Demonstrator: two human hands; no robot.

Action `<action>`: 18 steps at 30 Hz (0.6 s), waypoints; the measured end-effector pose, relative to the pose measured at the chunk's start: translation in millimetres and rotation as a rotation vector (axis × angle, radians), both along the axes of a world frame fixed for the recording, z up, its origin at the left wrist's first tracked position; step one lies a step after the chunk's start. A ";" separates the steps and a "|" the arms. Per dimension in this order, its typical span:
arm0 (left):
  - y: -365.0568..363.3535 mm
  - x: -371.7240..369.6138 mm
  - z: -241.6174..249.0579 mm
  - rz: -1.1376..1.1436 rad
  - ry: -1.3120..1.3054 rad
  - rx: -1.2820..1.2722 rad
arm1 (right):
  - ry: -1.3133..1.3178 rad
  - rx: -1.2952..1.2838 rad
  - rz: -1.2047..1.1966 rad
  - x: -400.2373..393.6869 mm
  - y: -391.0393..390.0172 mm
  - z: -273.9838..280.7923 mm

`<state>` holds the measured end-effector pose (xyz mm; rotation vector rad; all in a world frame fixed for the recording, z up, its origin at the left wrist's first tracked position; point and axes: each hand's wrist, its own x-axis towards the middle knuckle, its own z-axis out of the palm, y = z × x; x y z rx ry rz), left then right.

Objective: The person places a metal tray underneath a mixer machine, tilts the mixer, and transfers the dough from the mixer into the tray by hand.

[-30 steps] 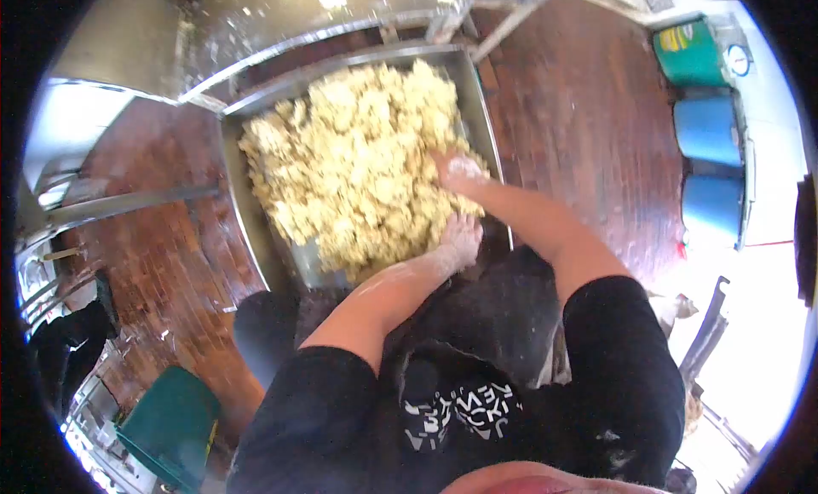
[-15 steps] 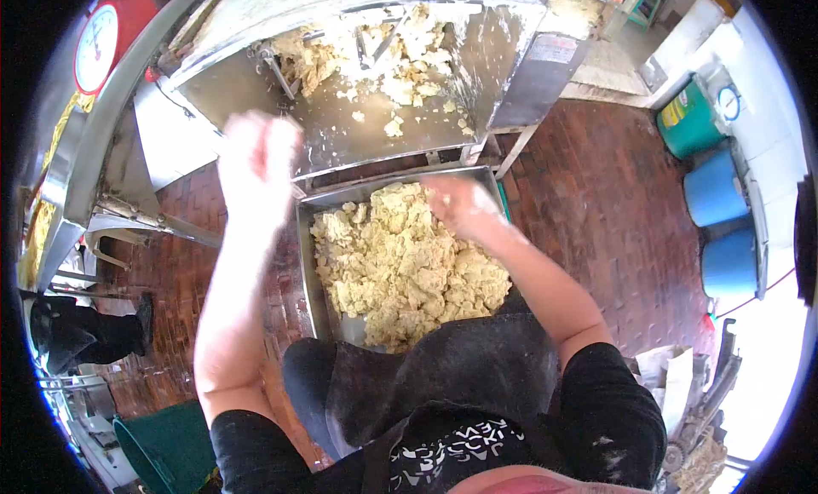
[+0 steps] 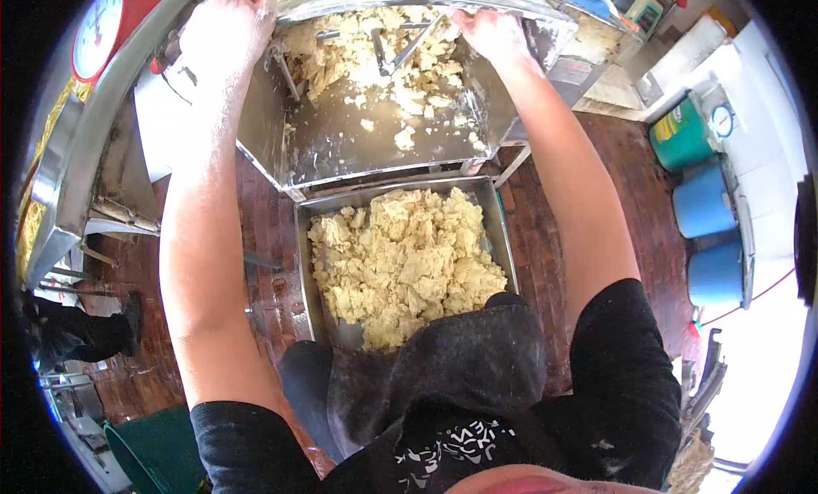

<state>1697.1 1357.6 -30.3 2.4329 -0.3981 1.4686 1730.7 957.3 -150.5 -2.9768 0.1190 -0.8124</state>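
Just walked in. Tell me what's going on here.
A person stands over a metal tray on the floor, heaped with crumbly yellow dough. Both arms reach up: the left hand and right hand grip the upper edge of a tilted steel mixer tub, where more dough clings around the blades.

Two hands up: left hand (image 3: 226, 25), right hand (image 3: 490, 32). One mixer (image 3: 341, 145), one tray (image 3: 308, 238). Two blue barrels (image 3: 703, 200), one green (image 3: 679, 136). Two dial scales (image 3: 96, 34), perhaps more beyond rim.
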 end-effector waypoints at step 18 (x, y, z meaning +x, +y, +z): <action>-22.2 -36.9 9.8 0.001 0.036 -0.112 | 0.256 0.349 -0.092 -36.2 25.1 -116.1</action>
